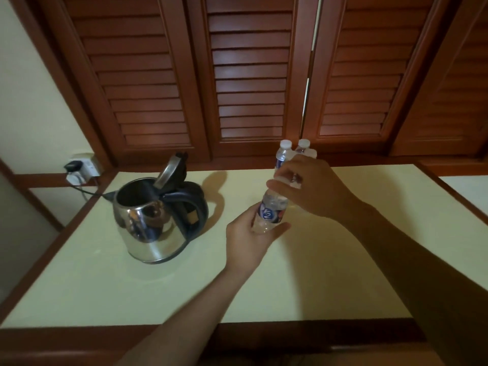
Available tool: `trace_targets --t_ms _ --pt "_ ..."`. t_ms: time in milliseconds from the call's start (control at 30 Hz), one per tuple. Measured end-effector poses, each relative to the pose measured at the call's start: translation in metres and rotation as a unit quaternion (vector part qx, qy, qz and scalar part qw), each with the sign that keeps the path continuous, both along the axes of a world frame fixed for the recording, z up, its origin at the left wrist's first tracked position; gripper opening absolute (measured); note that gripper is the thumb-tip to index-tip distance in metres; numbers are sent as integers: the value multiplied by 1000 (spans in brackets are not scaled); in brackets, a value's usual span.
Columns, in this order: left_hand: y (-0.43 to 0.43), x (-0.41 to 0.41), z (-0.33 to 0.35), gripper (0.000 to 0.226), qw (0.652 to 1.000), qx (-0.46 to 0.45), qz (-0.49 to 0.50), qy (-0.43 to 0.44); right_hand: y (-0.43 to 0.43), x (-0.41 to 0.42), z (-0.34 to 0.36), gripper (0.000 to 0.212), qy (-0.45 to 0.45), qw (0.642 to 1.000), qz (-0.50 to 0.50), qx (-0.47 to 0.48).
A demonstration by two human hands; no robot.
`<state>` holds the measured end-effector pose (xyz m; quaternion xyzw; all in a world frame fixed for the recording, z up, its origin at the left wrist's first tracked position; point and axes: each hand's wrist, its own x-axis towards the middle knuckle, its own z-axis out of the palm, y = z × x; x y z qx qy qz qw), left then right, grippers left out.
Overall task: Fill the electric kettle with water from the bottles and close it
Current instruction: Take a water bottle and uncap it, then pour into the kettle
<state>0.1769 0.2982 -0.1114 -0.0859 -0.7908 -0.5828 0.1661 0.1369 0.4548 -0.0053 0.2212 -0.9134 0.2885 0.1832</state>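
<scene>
From the head camera, the left hand [248, 233] is wrapped around the lower body of a small water bottle [272, 211], holding it tilted just above the table [343, 273], with the blue label showing between thumb and fingers. The right hand [309, 186] is closed over the top of that same bottle, its fingers curled around the neck where the cap would be; the cap itself is hidden under the fingers, so I cannot tell whether it is on or already loosened. The grip reads as the start of unscrewing. To the left of the left hand, apart from it, the kettle [155, 223] stands on the table with its lid [169, 170] tipped up and back, so the mouth is open and ready for pouring; how much water is inside cannot be read from the dark interior. Just beyond the right hand, at the back edge of the table, two more bottles [284, 151] stand side by side with their white caps on, apparently unused. A cord runs from behind the kettle to a wall socket [81, 167] further left. By my judgement the task is at an early stage: the kettle is open, while opening this bottle, pouring, any use of the other bottles and shutting the lid all remain to be done.
</scene>
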Motion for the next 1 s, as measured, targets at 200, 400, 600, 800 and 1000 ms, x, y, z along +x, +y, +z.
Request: trace_targets --t_ms 200,400,600,800,1000 --pt "-57 37 10 59 997 -66 1 46 -39 23 8 30 -30 999 16 2" --pt "-119 53 24 45 997 -67 -39 9 -88 45 21 21 -42 997 62 3" --pt "-173 61 32 49 997 -52 -58 -8 -130 62 37 21 -38 990 135 -19" --pt "-216 71 34 44 998 -15 -57 -8 -176 77 41 29 -21 998 65 17" --pt "-257 76 38 42 998 -42 -54 15 -225 95 28 56 -5 1000 -19 1"
